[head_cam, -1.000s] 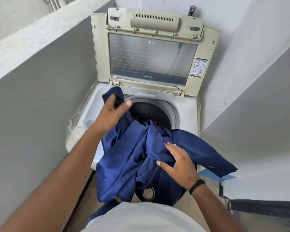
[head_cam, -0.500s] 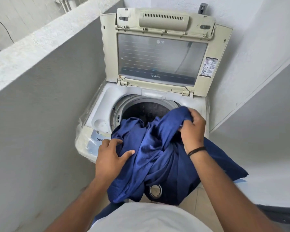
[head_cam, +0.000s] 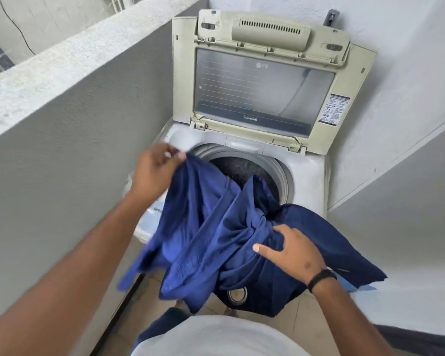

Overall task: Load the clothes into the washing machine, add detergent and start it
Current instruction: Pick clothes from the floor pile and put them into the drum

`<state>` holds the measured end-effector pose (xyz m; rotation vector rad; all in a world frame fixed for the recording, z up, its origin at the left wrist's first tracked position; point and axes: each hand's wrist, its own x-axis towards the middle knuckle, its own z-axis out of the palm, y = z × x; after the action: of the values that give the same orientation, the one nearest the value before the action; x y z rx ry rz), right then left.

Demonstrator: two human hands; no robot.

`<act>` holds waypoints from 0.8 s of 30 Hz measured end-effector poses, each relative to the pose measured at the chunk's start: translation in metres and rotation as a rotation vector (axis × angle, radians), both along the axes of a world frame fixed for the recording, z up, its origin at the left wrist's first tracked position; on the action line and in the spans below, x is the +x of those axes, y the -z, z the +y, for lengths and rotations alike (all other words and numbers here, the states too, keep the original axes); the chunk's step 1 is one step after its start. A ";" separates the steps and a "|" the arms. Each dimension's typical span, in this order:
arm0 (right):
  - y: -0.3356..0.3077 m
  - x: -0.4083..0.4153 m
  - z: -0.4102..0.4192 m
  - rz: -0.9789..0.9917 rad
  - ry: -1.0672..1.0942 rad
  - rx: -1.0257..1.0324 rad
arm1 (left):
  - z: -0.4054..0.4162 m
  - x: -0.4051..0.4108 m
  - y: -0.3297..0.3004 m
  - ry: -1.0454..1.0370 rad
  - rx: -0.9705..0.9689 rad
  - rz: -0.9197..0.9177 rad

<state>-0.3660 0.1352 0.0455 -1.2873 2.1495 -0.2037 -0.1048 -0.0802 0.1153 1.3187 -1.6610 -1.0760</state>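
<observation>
I see the top-loading washing machine (head_cam: 305, 173) wedged in a corner: a grey parapet wall (head_cam: 70, 129) runs close along its left side, and a white wall (head_cam: 401, 80) closes in behind and to the right. Its lid (head_cam: 263, 83) stands upright at the back edge, so the drum opening (head_cam: 244, 169) is clear from above. A grey ledge (head_cam: 409, 214) juts in just beside the machine's right side.

The dark blue garment (head_cam: 211, 235) drapes over the machine's front edge, one fold reaching into the drum mouth, the rest hanging down the front and covering most of the control panel; a round metal eyelet (head_cam: 238, 295) shows in the hanging part. My left hand (head_cam: 156, 173) pinches an upper corner of the cloth over the left rim. My right hand (head_cam: 293, 253), a black band (head_cam: 321, 276) at the wrist, lies with spread fingers pressing on the bunched cloth at the front right.

Half a second ago the left hand was low at the front edge and the right gripped cloth up by the drum; they have traded heights, and the cloth now spreads wider to the left.
</observation>
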 end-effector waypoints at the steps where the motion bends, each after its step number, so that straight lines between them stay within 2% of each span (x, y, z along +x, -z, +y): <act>1: 0.000 0.002 0.002 0.016 -0.043 0.045 | -0.007 -0.008 -0.016 -0.061 -0.012 0.184; 3: 0.001 0.006 0.000 0.062 -0.113 0.086 | -0.017 -0.027 -0.038 -0.029 0.016 0.481; 4: 0.002 0.007 -0.002 0.088 -0.143 0.079 | -0.019 -0.036 -0.041 0.065 0.038 0.532; 5: 0.005 0.008 -0.005 0.116 -0.167 0.065 | -0.019 -0.043 -0.038 0.180 0.059 0.504; 7: 0.010 0.011 -0.007 0.166 -0.181 0.022 | -0.011 -0.051 -0.021 0.324 0.080 0.266; 10: 0.019 0.015 -0.004 0.193 -0.136 -0.081 | 0.012 -0.044 0.018 0.342 -0.045 -0.181; 12: 0.021 0.017 0.000 0.198 -0.080 -0.139 | 0.028 -0.032 0.043 0.385 -0.053 -0.398; 14: 0.022 0.017 0.001 0.145 -0.011 -0.202 | 0.046 -0.014 0.067 0.483 0.029 -0.564; 16: 0.019 0.016 -0.005 -0.001 0.071 -0.285 | 0.066 0.001 0.088 0.548 0.009 -0.741; 19: -0.007 0.015 -0.034 -0.145 0.132 -0.446 | 0.087 0.009 0.105 0.441 -0.075 -0.829; 24: -0.062 0.015 -0.122 -0.378 0.275 -0.819 | 0.092 0.001 0.108 0.259 -0.092 -0.722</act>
<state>-0.3505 0.0128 0.1075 -1.1991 1.9419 -1.4349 -0.1042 0.0117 0.0072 1.5663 -2.4292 -0.6722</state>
